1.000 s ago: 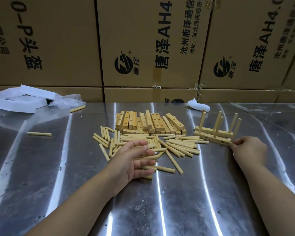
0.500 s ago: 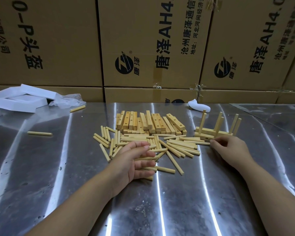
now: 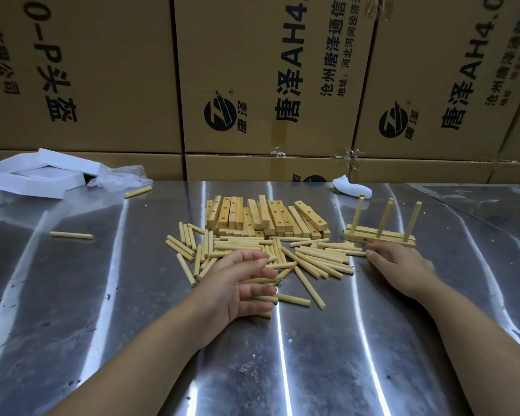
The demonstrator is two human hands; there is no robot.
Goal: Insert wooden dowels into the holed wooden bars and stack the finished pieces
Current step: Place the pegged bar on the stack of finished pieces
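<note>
A heap of holed wooden bars (image 3: 264, 217) lies at the middle of the metal table (image 3: 312, 355). Loose wooden dowels (image 3: 315, 256) are scattered in front of it. To the right stands the finished stack (image 3: 379, 237), flat bars with three upright dowels. My left hand (image 3: 237, 286) rests on its edge among the near dowels, fingers relaxed, with a few dowels lying against the fingers. My right hand (image 3: 403, 265) lies palm down just in front of the finished stack, its straight fingertips touching the right end of the dowel pile.
Two stray dowels (image 3: 71, 235) (image 3: 137, 192) lie at the left. White foam pieces (image 3: 36, 175) and a crumpled plastic bag (image 3: 117, 178) sit at the back left, and a small white object (image 3: 351, 189) at the back right. Printed cardboard boxes (image 3: 267, 79) wall off the table's far edge.
My right hand has slid left from the right end of the finished stack to the dowel pile's right edge. My left hand has stayed in place.
</note>
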